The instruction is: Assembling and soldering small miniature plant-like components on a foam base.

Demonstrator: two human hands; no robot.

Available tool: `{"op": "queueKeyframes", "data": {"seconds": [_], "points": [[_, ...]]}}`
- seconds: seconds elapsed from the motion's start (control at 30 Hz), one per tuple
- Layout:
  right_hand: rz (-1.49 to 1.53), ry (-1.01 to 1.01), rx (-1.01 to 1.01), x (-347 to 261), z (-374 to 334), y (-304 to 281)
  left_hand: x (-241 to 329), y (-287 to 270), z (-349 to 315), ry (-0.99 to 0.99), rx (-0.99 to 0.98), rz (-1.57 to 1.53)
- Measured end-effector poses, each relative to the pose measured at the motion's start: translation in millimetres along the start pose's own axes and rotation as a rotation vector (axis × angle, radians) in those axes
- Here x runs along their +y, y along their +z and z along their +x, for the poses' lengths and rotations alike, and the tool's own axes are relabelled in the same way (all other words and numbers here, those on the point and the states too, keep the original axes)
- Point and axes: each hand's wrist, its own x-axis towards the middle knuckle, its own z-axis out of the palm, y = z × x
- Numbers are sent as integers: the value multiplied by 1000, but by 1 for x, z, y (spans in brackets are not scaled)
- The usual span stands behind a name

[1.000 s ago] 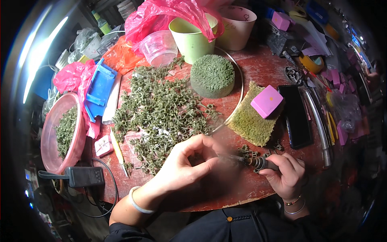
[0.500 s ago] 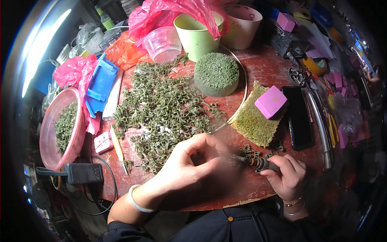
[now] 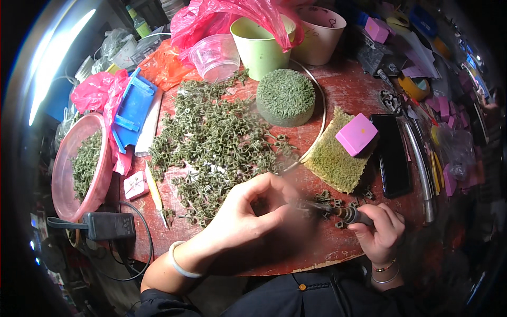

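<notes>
My right hand (image 3: 384, 231) grips the dark handle of a soldering iron (image 3: 348, 214), whose metal collar and thin tip point left. My left hand (image 3: 252, 208) is closed in a pinch near that tip; a blur there hides whatever lies between the fingertips. Just beyond my left hand spreads a large heap of small green ring-shaped wax pieces (image 3: 211, 129). Several loose wax pieces (image 3: 330, 199) lie on the red table by the iron. Farther back, a yellow-green sponge-like pad (image 3: 330, 166) carries a pink block (image 3: 356, 134).
A round green block (image 3: 285, 98) stands behind the heap, before a pale green bucket (image 3: 259, 47). At left are a pink bowl (image 3: 59, 174) of green pieces, a yellow-handled pick (image 3: 153, 193) and a power bank (image 3: 111, 227). A black phone (image 3: 390, 158) lies at right.
My right hand and the soldering iron have shifted slightly right, drawing the tip a little away from my left fingers. My left hand keeps its pinch in nearly the same place.
</notes>
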Motion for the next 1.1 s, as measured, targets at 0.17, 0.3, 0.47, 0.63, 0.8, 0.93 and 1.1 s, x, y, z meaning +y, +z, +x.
{"op": "queueKeyframes", "data": {"seconds": [0.17, 0.3, 0.47, 0.63, 0.8, 0.93, 1.1], "points": [[-156, 25, 112, 9, -2, -8, -1, 1, 0, 16, 17, 20], [-225, 98, 54, 18, 2, -8, -4, 0, 1, 31, 8, 37], [-85, 53, 103, 8, -1, -8, -8, 0, 2, -18, -19, -110], [-6, -36, 53, -1, 3, -3, -6, -1, 0, -12, -16, -20], [3, -35, 60, 1, 3, -2, -4, 1, 1, 15, 13, 44], [5, -38, 35, 2, 3, -1, -3, 1, 1, 31, 22, 56], [2, -39, -2, 1, 3, -1, -6, 2, 1, 63, 34, 98]]}}
